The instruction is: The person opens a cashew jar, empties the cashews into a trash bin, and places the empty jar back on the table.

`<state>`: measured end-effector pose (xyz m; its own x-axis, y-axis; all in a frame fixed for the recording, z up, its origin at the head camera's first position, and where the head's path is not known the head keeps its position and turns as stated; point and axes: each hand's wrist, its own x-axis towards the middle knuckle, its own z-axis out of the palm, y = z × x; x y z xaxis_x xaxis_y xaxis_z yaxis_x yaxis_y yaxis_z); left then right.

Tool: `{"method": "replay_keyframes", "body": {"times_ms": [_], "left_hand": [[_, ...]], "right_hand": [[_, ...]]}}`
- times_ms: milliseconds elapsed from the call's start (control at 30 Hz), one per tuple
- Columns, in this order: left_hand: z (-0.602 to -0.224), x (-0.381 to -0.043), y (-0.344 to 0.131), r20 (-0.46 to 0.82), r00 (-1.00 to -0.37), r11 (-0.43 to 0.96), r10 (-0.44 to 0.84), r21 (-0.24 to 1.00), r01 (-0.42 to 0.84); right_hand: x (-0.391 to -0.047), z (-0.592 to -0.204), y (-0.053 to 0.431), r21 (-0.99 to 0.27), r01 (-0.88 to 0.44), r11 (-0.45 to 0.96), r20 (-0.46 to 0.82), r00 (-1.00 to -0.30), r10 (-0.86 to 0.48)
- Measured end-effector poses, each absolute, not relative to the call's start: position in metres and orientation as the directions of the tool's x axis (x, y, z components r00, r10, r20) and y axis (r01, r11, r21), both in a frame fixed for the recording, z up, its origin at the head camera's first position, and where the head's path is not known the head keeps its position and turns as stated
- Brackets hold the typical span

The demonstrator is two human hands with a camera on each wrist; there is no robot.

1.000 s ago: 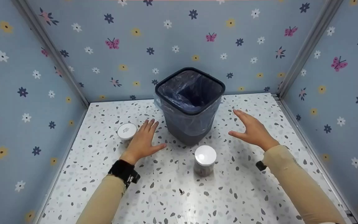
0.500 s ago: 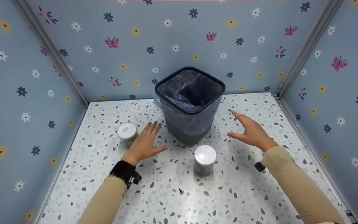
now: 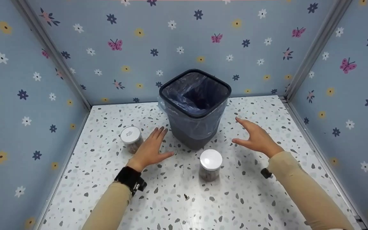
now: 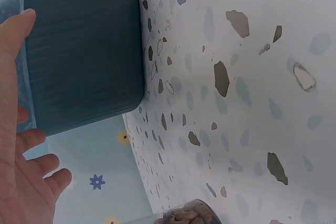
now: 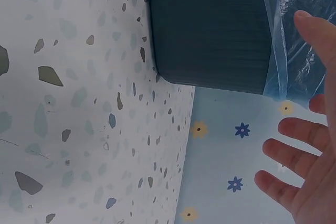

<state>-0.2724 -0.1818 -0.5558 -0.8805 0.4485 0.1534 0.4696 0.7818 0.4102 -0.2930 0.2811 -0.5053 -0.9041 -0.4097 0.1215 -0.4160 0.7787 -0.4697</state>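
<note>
A dark grey trash bin [image 3: 187, 135] with a black rim stands upright near the back wall. A translucent bluish bag [image 3: 200, 123] lines it and folds down over its outside. To its left, my left hand [image 3: 150, 149] hovers with fingers straight and thumb spread, holding nothing. My right hand [image 3: 257, 138] is held in the same way at the bin's right, apart from it. Just left of the left hand is a clear jar [image 3: 131, 136] with a white lid; brown pieces show through its wall [image 4: 191, 214]. A second white-lidded jar [image 3: 210, 163] stands in front of the bin.
The speckled white tabletop [image 3: 235, 204] is enclosed by flower-patterned walls [image 3: 184, 38] at the back and both sides. Metal strips [image 3: 318, 51] run along the corners. A small dark mark [image 3: 186, 196] lies on the tabletop near the front.
My left hand has drifted slightly right, uncovering more of the left jar. The right hand has edged down and to the left. The bin and both jars have stayed put.
</note>
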Motion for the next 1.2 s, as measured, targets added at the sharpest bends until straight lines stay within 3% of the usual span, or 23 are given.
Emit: {"method": "replay_keyframes", "body": {"times_ms": [567,1200], "left_hand": [[-0.5526,-0.2692,-0.1788,0.155,-0.882,0.77,0.445,0.436,0.466],[-0.5528,-0.2659,-0.1722,0.172,-0.872,0.742,0.459,0.466,0.482]], "right_hand": [[-0.2926,-0.5047,0.2789,-0.555,-0.389,0.735,0.085,-0.906,-0.415],[-0.2896,-0.5054,0.2752,-0.612,-0.421,0.669,0.139,-0.891,-0.433]]}}
